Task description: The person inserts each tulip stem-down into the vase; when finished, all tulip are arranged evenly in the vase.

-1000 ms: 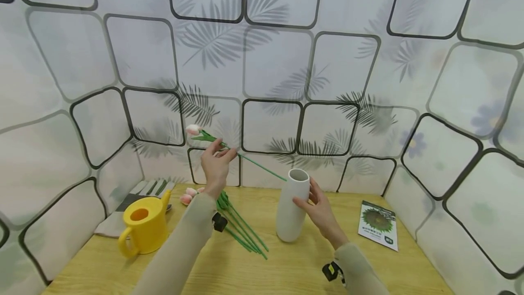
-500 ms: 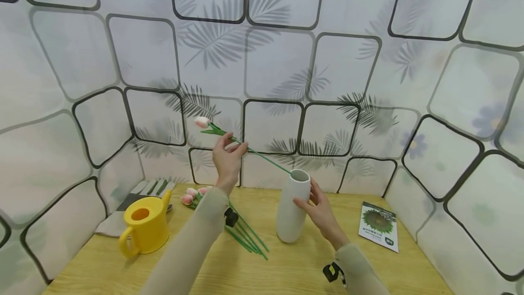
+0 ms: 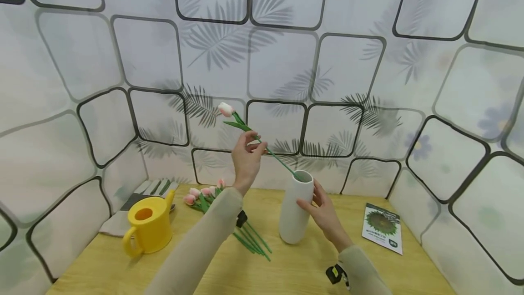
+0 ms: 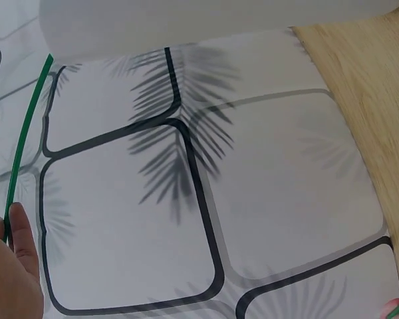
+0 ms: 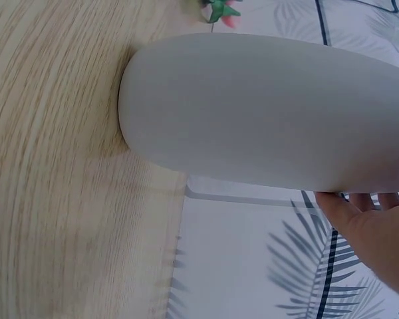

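My left hand (image 3: 247, 160) pinches the green stem of a pink-and-white tulip (image 3: 226, 109), its bloom up and to the left. The lower end of the stem (image 3: 282, 164) dips inside the mouth of a tall white vase (image 3: 295, 211). My right hand (image 3: 323, 211) grips the vase around its upper right side, thumb in front. The vase stands upright on the table, its base resting on the wood in the right wrist view. In the left wrist view the stem (image 4: 25, 133) runs from the fingertips up to the vase's edge.
Several more pink tulips (image 3: 200, 197) lie on the wooden table (image 3: 229, 277), partly behind my left sleeve. A yellow watering can (image 3: 150, 226) stands at left, near grey-and-white cloth (image 3: 116, 223). A seed packet with a sunflower picture (image 3: 382, 227) lies at right. Patterned wall panels enclose the back and sides.
My left hand has moved right and slightly up with the tulip. The stem's end has gone from beside the vase's rim into its mouth, and the flower stands steeper. The right hand keeps its hold.
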The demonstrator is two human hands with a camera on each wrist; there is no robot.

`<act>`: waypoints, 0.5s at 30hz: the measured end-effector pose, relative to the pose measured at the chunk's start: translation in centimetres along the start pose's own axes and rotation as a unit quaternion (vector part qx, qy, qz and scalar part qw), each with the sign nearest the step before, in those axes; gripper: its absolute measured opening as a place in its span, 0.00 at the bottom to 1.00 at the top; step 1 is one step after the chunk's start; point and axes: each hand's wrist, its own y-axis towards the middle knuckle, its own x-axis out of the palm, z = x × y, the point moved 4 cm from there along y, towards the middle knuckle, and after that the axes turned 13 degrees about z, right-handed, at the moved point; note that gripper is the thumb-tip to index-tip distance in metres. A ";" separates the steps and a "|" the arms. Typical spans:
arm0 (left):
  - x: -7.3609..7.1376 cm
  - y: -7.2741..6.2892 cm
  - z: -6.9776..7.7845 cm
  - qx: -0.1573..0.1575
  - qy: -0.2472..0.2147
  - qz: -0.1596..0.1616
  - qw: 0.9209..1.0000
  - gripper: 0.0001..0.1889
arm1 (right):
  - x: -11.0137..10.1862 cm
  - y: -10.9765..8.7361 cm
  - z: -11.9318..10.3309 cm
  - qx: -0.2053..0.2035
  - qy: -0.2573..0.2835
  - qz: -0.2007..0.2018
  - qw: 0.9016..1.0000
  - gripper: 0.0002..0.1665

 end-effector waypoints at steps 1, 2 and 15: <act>0.3 -0.1 0.1 0.012 0.006 -0.007 1.000 0.14 | 0.0 0.1 0.0 0.000 0.000 -0.001 1.000 0.49; 0.5 -0.3 0.2 0.021 0.012 -0.012 1.000 0.12 | -0.1 0.1 0.0 0.002 0.001 -0.002 1.000 0.49; 2.4 -2.2 0.7 0.083 0.070 -0.074 0.991 0.08 | 0.0 0.1 0.4 0.007 0.000 -0.003 1.000 0.48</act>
